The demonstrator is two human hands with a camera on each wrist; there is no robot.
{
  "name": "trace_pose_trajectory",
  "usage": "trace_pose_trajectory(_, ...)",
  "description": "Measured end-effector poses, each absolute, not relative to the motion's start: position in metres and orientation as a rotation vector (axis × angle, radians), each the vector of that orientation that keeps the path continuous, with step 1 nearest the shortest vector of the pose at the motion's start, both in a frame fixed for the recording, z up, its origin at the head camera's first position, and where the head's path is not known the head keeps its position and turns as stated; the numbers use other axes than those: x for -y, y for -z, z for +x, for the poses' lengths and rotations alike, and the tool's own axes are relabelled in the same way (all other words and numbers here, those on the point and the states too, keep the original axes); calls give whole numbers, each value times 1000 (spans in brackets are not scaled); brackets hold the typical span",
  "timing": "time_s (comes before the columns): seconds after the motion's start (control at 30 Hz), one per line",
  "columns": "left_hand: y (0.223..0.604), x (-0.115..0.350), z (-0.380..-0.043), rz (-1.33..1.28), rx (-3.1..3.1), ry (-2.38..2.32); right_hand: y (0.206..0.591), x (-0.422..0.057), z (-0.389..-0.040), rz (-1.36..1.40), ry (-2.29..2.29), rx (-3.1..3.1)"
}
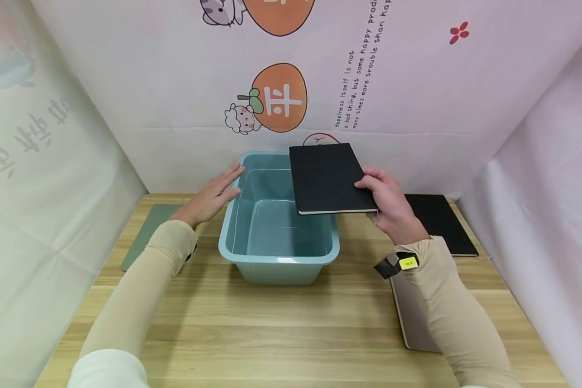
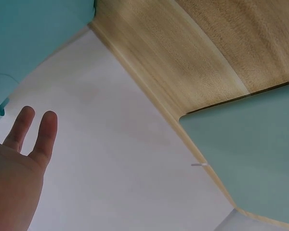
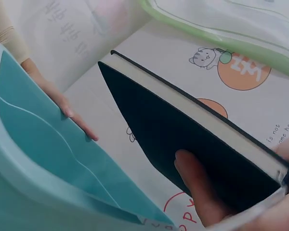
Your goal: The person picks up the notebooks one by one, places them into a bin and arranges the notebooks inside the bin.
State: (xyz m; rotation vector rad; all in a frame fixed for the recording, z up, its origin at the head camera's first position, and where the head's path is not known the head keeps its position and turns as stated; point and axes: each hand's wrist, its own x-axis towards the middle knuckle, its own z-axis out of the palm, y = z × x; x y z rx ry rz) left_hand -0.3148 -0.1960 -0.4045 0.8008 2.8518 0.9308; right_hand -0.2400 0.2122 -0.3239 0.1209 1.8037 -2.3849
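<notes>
A black hardcover notebook [image 1: 327,178] is held by my right hand [image 1: 390,202], thumb on its top cover and fingers beneath. It hovers over the right part of a blue plastic basin [image 1: 278,260]. In the right wrist view the notebook [image 3: 149,130] shows its pale page edges, with a finger against the dark cover. My left hand [image 1: 208,199] touches the basin's left rim with its fingers extended. The left wrist view shows two of its fingers spread, and the hand [image 2: 19,178] grips nothing. The basin's visible interior holds nothing.
A green notebook [image 1: 150,229] lies at the table's left edge. Another black notebook [image 1: 436,223] lies at the right, partly behind the right arm, and a greyish-brown notebook [image 1: 414,318] lies partly under the forearm. Printed white cloth [image 1: 174,86] surrounds the wooden table [image 1: 271,334].
</notes>
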Motion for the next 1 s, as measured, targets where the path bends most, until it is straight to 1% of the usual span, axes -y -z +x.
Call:
trace_pose_trajectory(0.4,404,196,-314,804,-2846,-945,320,-185,-251,229,2326,-1926)
trace_pose_trajectory(0.8,407,197,-317,796,-2846,-941,320,-156,-260,190,2321,-1924)
trace_pose_trajectory(1.0,407,198,-318,796,-2840,-949,325,-144,-266,225,2254,-2008)
